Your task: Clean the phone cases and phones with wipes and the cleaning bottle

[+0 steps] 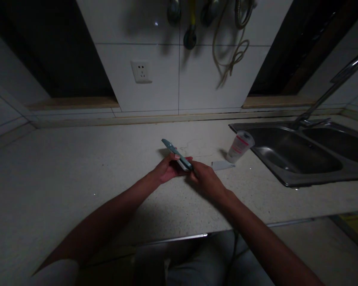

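In the middle of the head view, a thin flat teal object [172,148], phone-like in shape, is held tilted above the counter, with a pale layer at its lower edge. My left hand [167,168] is closed around it from the left and below, its thumb on the near side. The fingers of my right hand [205,177] pinch its lower right end. Dim light hides its exact kind. Just right of my right hand, a pale flat strip [222,165] lies on the counter beside a clear plastic cup [238,147] with red print.
The speckled white counter [62,171] runs along a tiled wall with a socket [141,72]. At right is a double steel sink [283,180] with a tall faucet [334,87]. Pipe valves [190,37] and a looped cord [237,55] hang above.
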